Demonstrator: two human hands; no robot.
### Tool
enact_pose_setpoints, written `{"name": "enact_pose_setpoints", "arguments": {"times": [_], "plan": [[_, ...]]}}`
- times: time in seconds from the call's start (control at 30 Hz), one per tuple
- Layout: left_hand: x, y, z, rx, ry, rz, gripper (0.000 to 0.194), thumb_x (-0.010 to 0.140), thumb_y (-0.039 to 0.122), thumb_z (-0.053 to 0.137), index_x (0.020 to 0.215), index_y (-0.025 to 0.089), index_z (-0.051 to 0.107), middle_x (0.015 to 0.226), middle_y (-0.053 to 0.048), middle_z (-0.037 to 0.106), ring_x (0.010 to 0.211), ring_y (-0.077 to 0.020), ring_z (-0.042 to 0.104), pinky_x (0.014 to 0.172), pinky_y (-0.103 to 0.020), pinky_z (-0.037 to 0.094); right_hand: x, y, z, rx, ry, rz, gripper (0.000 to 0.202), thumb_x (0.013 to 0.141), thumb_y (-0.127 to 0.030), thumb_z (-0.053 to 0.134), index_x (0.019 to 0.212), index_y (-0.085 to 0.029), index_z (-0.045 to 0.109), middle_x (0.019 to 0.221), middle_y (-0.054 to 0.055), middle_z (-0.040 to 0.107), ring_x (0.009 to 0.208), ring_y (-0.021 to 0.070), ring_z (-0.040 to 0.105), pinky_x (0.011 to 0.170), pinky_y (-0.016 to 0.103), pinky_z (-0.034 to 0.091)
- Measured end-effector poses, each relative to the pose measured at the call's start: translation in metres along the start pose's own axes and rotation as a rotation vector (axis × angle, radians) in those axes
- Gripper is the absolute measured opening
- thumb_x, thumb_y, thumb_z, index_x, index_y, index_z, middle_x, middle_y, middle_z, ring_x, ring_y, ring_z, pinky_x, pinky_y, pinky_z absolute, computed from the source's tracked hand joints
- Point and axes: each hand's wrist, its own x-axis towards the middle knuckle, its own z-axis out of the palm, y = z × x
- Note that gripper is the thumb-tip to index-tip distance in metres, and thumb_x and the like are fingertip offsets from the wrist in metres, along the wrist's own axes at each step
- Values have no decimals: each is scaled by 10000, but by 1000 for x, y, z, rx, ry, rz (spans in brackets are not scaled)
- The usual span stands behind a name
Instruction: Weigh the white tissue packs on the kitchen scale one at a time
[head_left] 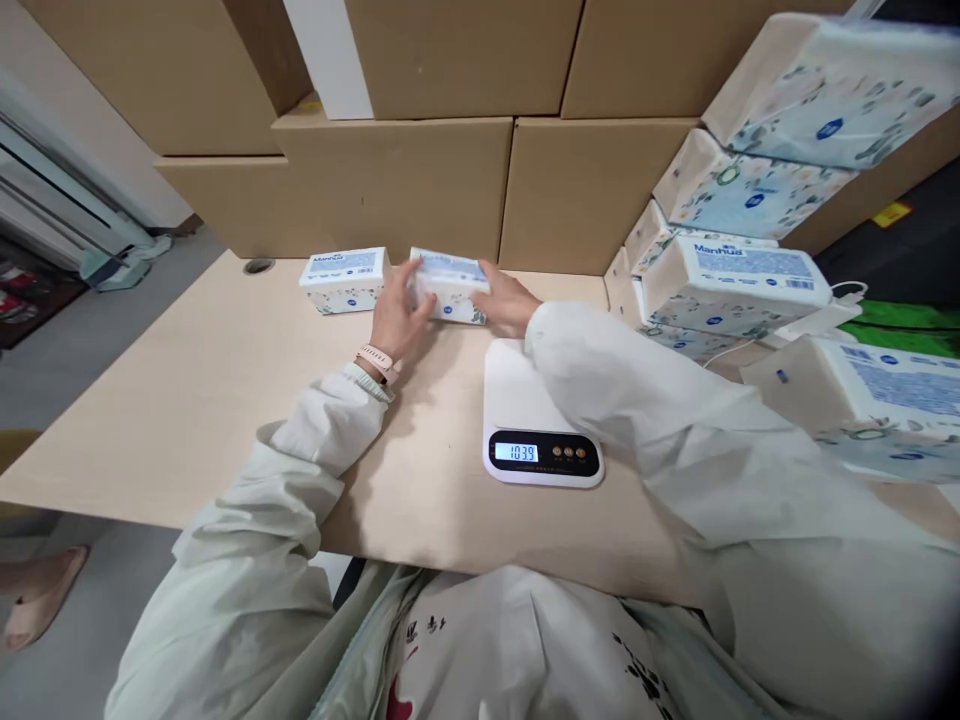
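Both my hands are on one tissue pack [454,288] at the back of the table. My left hand [400,318] grips its left end, thumb on the front side. Around the right end is my right hand [508,299], its fingers partly hidden behind the pack. A second tissue pack [345,282], marked Manhua, lies just left of my left hand. In front of my right hand sits a white digital scale [517,385], its lit display reading about 103.9. My right sleeve covers part of the scale's plate.
Stacked cardboard boxes [420,185] form a wall behind the table [262,400]. On the right, several tissue packs [739,280] are piled up, with another pack [892,400] nearer me. A white cable [731,352] runs among them. A person's foot in a slipper [45,598] shows at lower left.
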Motion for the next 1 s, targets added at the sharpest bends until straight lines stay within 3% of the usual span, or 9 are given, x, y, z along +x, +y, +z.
{"name": "enact_pose_setpoints", "arguments": {"times": [0.1, 0.2, 0.3, 0.4, 0.6, 0.73, 0.8, 0.87, 1.0], "plan": [[9, -23, -17, 151, 58, 16, 532, 581, 468, 1038, 981, 228, 781, 1594, -162, 572, 1698, -459, 146, 1346, -686, -124, 16, -12, 19, -71, -47, 14, 801, 970, -127, 606, 1716, -174, 318, 1563, 233, 584, 1411, 403, 593, 1225, 638, 443], [12, -24, -44, 458, 40, -4, 579, 693, 483, 980, 1200, 269, 799, 1761, -114, 375, 1719, -430, -98, 1296, -699, -222, 22, -19, 25, -130, -72, 2, 772, 1001, -131, 553, 1729, -201, 307, 1571, 240, 562, 1413, 418, 582, 1194, 627, 450], [20, -24, -75, 829, -93, -174, 670, 894, 551, 797, 1503, 302, 667, 1831, -106, 214, 1714, -449, -99, 1283, -752, -171, 27, -24, 24, -167, -82, 5, 723, 1037, -163, 496, 1732, -229, 306, 1568, 225, 563, 1416, 410, 581, 1190, 592, 453], [33, -33, -93, 958, -204, -250, 694, 987, 612, 647, 1607, 311, 567, 1828, -112, 231, 1715, -442, 39, 1317, -735, -94, 33, -28, 24, -189, -78, 18, 700, 1053, -182, 458, 1733, -217, 295, 1561, 229, 569, 1426, 403, 576, 1204, 573, 443], [48, -48, -78, 914, -169, -226, 696, 1000, 661, 605, 1600, 309, 575, 1813, -106, 273, 1713, -430, 46, 1309, -731, -106, 35, -39, 31, -211, -58, 48, 717, 1048, -194, 456, 1738, -202, 262, 1580, 232, 573, 1432, 402, 583, 1194, 600, 460], [45, -48, -69, 873, -120, -228, 641, 1020, 588, 634, 1576, 272, 596, 1804, -92, 303, 1708, -449, 42, 1288, -749, -133, 25, -54, 19, -242, -73, 82, 783, 1009, -171, 561, 1734, -168, 265, 1582, 255, 579, 1437, 416, 585, 1184, 616, 470], [46, -40, -67, 842, -105, -257, 658, 1003, 534, 684, 1579, 231, 587, 1811, -109, 281, 1706, -470, 14, 1283, -762, -131, 5, -63, -1, -263, -46, 17, 755, 1000, -190, 601, 1704, -147, 334, 1588, 253, 578, 1421, 418, 599, 1196, 619, 459], [49, -22, -58, 781, -61, -232, 705, 971, 508, 732, 1577, 185, 576, 1814, -137, 258, 1705, -479, -12, 1305, -739, -125, -33, -68, -28, -216, -24, -190, 610, 1018, -259, 612, 1612, -184, 494, 1540, 184, 645, 1352, 373, 655, 1189, 588, 484], [43, 55, -9, 356, -98, 48, 684, 892, 540, 815, 1462, 194, 662, 1720, -113, 452, 1697, -407, 185, 1406, -584, 45, -163, -60, -83, 116, -5, -618, 390, 1040, -493, 619, 1362, -301, 727, 1225, 9, 817, 1146, 250, 763, 1034, 449, 619]]}}
